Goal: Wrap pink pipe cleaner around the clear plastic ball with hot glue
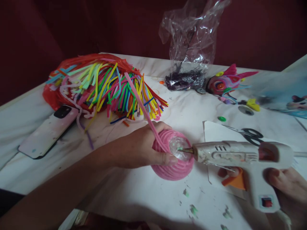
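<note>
A person's left hand (141, 145) clasps a round ball wrapped in pink pipe cleaner (172, 156) near the middle of a white marbled table (148, 195), fingers curled around its left side and the thumb pressed on its near face beside a clear, still-unwrapped patch. One loose pink strand runs up from the ball past the knuckles toward the far left. From the right, the right hand (285, 188) is closed on the grip of a white hot glue gun (242, 156), one fingertip at the orange trigger, and the metal nozzle touches the clear patch, so the ball sits between the two hands, held by one and met by the tool in the other. Beyond the left hand lies a heap of multicoloured pipe cleaners (107, 86) on red plastic, with a phone (48, 132) face down at its near left. At the far side stand a crumpled clear plastic bag (189, 35) and, to its right, a small colourful pipe-cleaner figure (224, 83). Black-handled scissors (250, 134) rest on white paper just beyond the gun, and a green button (222, 118) lies close by.
</note>
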`<state>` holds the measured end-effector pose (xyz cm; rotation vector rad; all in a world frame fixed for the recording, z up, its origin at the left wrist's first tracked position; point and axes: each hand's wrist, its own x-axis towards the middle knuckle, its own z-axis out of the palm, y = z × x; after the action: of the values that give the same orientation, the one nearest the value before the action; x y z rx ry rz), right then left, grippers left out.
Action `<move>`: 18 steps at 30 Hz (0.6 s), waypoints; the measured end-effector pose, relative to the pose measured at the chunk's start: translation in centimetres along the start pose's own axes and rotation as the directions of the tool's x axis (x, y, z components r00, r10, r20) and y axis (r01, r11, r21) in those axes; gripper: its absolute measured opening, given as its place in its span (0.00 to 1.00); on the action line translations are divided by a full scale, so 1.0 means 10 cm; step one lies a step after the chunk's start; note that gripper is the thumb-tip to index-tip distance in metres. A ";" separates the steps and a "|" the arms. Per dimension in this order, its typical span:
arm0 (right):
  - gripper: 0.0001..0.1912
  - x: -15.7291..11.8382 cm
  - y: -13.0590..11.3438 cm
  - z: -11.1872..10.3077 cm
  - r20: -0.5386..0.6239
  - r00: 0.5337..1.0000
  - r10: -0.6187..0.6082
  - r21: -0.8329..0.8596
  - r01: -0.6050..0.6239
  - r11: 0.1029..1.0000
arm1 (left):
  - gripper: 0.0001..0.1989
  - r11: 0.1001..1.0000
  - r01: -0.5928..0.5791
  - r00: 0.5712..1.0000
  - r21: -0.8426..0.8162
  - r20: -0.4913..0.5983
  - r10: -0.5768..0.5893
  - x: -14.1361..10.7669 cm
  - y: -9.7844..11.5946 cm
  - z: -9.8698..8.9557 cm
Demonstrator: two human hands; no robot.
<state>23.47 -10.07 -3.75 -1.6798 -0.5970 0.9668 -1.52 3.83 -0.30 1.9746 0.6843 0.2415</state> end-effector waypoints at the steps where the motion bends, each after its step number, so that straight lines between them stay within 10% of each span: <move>1: 0.45 0.00 0.01 -0.01 -0.006 1.000 -0.012 -0.029 0.012 1.000 | 0.25 1.000 0.008 1.000 -0.003 -0.007 -0.008 0.00 0.00 0.00; 12: 0.44 0.07 0.17 -0.11 -0.049 0.993 -0.110 0.027 0.111 0.993 | 0.26 0.986 0.153 0.980 0.062 -0.138 -0.143 -0.05 0.16 0.14; 18: 0.45 0.07 0.19 -0.18 -0.005 0.996 -0.092 0.066 0.092 0.994 | 0.20 0.989 0.044 0.987 0.143 -0.161 -0.021 -0.05 0.13 0.15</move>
<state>25.21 -11.09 -5.54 -1.5808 -0.6292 0.9095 -0.81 1.98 0.15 2.0978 0.8577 0.3406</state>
